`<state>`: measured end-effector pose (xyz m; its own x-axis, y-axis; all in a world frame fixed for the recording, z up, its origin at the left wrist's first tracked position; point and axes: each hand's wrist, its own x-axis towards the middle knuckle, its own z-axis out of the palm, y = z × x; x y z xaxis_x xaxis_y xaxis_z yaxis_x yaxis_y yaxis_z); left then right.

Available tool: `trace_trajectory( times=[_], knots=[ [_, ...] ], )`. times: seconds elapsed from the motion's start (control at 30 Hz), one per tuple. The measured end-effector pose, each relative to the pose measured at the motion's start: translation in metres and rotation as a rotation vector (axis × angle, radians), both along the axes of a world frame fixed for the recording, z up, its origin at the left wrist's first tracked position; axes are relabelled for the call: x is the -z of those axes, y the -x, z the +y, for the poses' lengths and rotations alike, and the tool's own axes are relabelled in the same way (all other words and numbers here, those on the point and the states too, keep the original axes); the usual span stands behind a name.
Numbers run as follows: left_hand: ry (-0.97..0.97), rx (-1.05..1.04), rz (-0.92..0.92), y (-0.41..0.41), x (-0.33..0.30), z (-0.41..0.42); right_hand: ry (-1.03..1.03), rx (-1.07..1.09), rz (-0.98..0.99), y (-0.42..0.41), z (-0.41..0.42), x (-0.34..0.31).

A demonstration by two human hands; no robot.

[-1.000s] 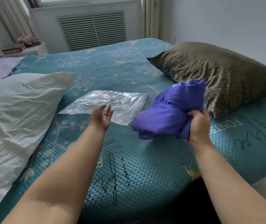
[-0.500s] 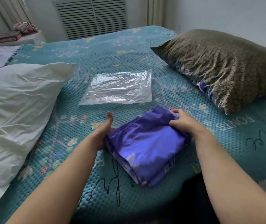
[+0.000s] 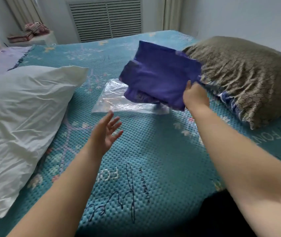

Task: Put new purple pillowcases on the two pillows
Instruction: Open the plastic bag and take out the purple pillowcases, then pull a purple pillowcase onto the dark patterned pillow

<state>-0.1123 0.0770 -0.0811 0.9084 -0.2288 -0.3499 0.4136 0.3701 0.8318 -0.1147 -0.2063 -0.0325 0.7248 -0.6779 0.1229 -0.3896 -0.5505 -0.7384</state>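
My right hand (image 3: 194,95) grips the folded purple pillowcases (image 3: 158,77) by their near right corner and holds them in the air above the bed. My left hand (image 3: 106,134) hovers lower and to the left with fingers spread, palm up, holding nothing. A bare white pillow (image 3: 21,117) lies on the left of the bed. A pillow in a brown patterned case (image 3: 249,74) lies on the right, just behind the purple bundle.
An empty clear plastic bag (image 3: 119,100) lies flat on the teal bedspread (image 3: 153,151) under the bundle. A slatted radiator cover (image 3: 106,19) stands at the back wall. A low ledge with red folded cloth (image 3: 33,29) is at the back left.
The purple bundle was resting on the bed between both hands. My right hand has lifted it up and away toward the brown pillow, and my left hand has let go.
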Motion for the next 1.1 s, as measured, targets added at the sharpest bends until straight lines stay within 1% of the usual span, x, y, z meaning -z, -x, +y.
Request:
trace_trajectory(
  times=[0.03,0.07,0.1,0.13,0.17,0.2,0.27,0.3,0.33,0.37,0.43,0.47,0.57,0.6,0.63,0.67,0.7,0.73,0.77,0.8,0.83,0.87,0.9,0.93,0.97,1.0,1.03,1.07,1.1],
  knots=[
    [-0.052,0.022,0.062,0.006,0.007,-0.006,0.162,-0.010,0.229,-0.003,-0.002,0.003],
    [-0.091,0.045,0.111,0.011,0.012,-0.010,0.301,-0.039,0.403,-0.003,-0.002,0.006],
    [-0.123,0.067,0.142,0.013,0.015,-0.012,0.409,-0.069,0.512,-0.004,0.001,0.009],
    [-0.165,0.079,0.143,0.013,0.015,-0.012,0.491,-0.089,0.550,-0.005,0.007,0.010],
    [-0.202,0.088,0.130,0.013,0.014,-0.012,0.540,-0.108,0.514,-0.008,0.013,0.011],
    [-0.238,0.085,0.104,0.011,0.014,-0.013,0.549,-0.119,0.425,-0.009,0.017,0.011],
    [-0.290,0.043,0.046,0.010,0.013,-0.015,0.528,-0.208,0.116,-0.009,0.031,0.012],
    [-0.303,0.020,0.005,0.012,0.010,-0.015,0.549,-0.312,-0.042,-0.004,0.041,0.012],
    [-0.302,-0.020,-0.046,0.012,0.007,-0.014,0.589,-0.436,-0.160,0.005,0.054,0.010],
    [-0.276,-0.070,-0.081,0.008,0.002,-0.011,0.633,-0.572,-0.206,0.016,0.068,0.010],
    [-0.174,-0.089,-0.117,0.004,-0.010,0.002,0.600,-0.833,-0.116,0.050,0.097,0.008],
    [-0.169,-0.051,-0.115,0.000,-0.012,0.012,0.568,-0.948,-0.039,0.066,0.111,0.011],
    [-0.288,0.122,-0.048,-0.001,-0.016,0.045,0.443,-1.202,0.249,0.096,0.142,0.023],
    [-0.366,0.138,-0.029,0.001,-0.012,0.056,0.362,-1.227,0.270,0.099,0.147,0.028],
    [-0.517,0.162,-0.048,0.001,-0.005,0.067,0.282,-1.198,0.249,0.097,0.149,0.035],
    [-0.718,0.196,-0.085,-0.001,0.004,0.078,0.238,-1.136,0.222,0.095,0.147,0.043],
    [-0.891,0.212,-0.149,-0.004,0.014,0.090,0.230,-1.069,0.223,0.092,0.144,0.051],
    [-0.994,0.205,-0.206,0.001,0.014,0.092,0.212,-1.020,0.260,0.090,0.142,0.059],
    [-1.007,0.188,-0.239,0.001,0.017,0.093,0.151,-0.995,0.307,0.088,0.141,0.066],
    [-0.944,0.190,-0.268,0.010,0.010,0.087,0.064,-0.974,0.332,0.087,0.144,0.072],
    [-0.823,0.199,-0.254,0.016,0.005,0.082,-0.033,-0.953,0.318,0.087,0.149,0.075],
    [-0.668,0.222,-0.228,0.022,0.000,0.077,-0.140,-0.925,0.278,0.087,0.157,0.076],
    [-0.555,0.279,-0.210,0.028,-0.006,0.073,-0.258,-0.896,0.227,0.088,0.165,0.075],
    [-0.488,0.359,-0.191,0.032,-0.010,0.070,-0.364,-0.854,0.182,0.088,0.173,0.073],
    [-0.466,0.446,-0.180,0.035,-0.014,0.069,-0.426,-0.810,0.142,0.087,0.180,0.074],
    [-0.469,0.516,-0.185,0.037,-0.017,0.068,-0.397,-0.760,0.107,0.085,0.185,0.076],
    [-0.483,0.558,-0.201,0.037,-0.017,0.068,-0.314,-0.703,0.093,0.082,0.186,0.076],
    [-0.492,0.566,-0.207,0.038,-0.018,0.066,-0.266,-0.653,0.088,0.079,0.184,0.076],
    [-0.494,0.543,-0.208,0.037,-0.018,0.066,-0.259,-0.625,0.088,0.077,0.181,0.076]
  ],
)
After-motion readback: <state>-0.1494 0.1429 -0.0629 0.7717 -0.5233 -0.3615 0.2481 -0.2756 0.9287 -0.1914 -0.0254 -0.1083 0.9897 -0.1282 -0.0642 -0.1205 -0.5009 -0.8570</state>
